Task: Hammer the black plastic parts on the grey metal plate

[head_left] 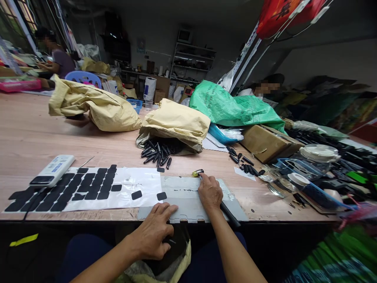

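Observation:
My right hand (210,192) is closed around a small hammer (229,214) lying over the grey mat (182,196). The hammer's yellow-and-black head shows beyond my fingers, and its black handle points towards the table's front edge. My left hand (157,232) rests at that edge with its fingers apart, holding nothing that I can see. Below it, at my lap, an open sack (185,259) has a dark inside. Beside the mat lies a white sheet (126,181) bearing rows of black rounded stickers (94,182). Loose stickers lie near its right end, one (161,196) overlapping the mat.
Black tapered parts (157,153) spill from a tan bag (173,122); more (249,169) lie to the right. A white device (54,171) stands at left. Jars (318,155), a cardboard box (268,141) and a green bag (232,106) crowd the right. Two people sit farther back.

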`<state>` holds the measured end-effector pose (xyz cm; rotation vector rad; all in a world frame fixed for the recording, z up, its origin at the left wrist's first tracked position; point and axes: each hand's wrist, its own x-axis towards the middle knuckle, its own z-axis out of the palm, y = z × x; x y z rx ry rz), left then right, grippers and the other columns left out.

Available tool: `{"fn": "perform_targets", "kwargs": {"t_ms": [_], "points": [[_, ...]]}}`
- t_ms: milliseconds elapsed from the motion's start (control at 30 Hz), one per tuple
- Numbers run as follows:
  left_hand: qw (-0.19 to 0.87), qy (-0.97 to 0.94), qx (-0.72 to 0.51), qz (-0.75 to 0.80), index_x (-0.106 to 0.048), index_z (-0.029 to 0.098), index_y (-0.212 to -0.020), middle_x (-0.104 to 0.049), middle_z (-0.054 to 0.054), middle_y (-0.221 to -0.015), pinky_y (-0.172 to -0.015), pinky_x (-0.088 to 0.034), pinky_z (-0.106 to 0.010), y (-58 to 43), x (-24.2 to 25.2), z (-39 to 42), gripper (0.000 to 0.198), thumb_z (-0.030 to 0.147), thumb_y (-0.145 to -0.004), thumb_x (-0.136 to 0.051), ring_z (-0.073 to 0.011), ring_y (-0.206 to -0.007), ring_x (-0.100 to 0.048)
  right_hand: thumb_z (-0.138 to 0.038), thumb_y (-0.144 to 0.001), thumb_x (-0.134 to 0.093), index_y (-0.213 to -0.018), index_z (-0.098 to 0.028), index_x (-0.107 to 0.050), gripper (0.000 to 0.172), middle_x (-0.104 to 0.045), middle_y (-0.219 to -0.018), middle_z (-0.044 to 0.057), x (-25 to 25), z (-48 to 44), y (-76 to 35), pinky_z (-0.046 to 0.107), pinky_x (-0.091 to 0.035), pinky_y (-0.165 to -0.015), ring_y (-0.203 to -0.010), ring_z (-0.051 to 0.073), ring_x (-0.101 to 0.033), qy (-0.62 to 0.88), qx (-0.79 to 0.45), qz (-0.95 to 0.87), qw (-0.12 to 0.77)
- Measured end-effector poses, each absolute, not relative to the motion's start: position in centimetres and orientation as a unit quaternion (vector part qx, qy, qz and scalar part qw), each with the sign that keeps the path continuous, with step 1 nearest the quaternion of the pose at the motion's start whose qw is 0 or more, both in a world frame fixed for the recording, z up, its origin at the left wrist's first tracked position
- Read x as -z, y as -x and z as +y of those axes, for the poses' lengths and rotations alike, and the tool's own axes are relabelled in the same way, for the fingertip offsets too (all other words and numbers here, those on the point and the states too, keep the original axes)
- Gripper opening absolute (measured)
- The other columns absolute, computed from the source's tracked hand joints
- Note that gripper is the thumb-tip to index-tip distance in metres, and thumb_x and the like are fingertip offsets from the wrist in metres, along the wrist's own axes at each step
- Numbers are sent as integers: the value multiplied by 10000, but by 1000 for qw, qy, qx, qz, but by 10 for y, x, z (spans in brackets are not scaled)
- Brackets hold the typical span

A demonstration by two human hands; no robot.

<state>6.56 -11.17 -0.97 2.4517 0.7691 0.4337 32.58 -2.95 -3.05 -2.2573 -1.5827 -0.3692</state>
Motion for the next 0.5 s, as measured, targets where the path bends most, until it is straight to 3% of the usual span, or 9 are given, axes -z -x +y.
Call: {"fn": "perform_targets", "kwargs": {"t_ms": [100,200,333,500], "points": [[266,-887,-202,318,-702,254,-942,-521,-74,-1351,-1025,-368,-488,-76,5,-94,355,339,-614,-809,-334,-1231,-421,-167,-910,-499,-1169,-229,-663,312,-625,-946,76,30,-30,-326,304,-321,-682,-853,203,-521,798,132,-561,176],[223,-835,-274,422,-680,210,-1021,-648,-85,-1001,-879,-442,-425,-103,-8,-46,279,361,-787,-677,-265,-988,-532,-166,-907,-497,-1167,-229,-660,313,-623,-955,77,30,-30,-326,309,-321,-683,-854,204,-516,798,135,-561,176],[114,-756,-291,575,-685,155,-974,-613,-133,-1001,-859,-422,-439,-138,-15,34,275,386,-836,-630,-312,-1018,-500,-172,-911,-493,-1174,-230,-655,314,-618,-947,75,29,-30,-326,310,-319,-677,-848,203,-513,799,130,-562,173],[73,-766,-211,602,-693,161,-867,-593,-127,-1042,-893,-392,-423,-147,-2,82,169,319,-819,-660,-307,-1064,-476,-176,-916,-491,-1176,-234,-652,311,-611,-957,69,27,-29,-326,300,-325,-678,-862,203,-519,799,128,-562,172]]}}
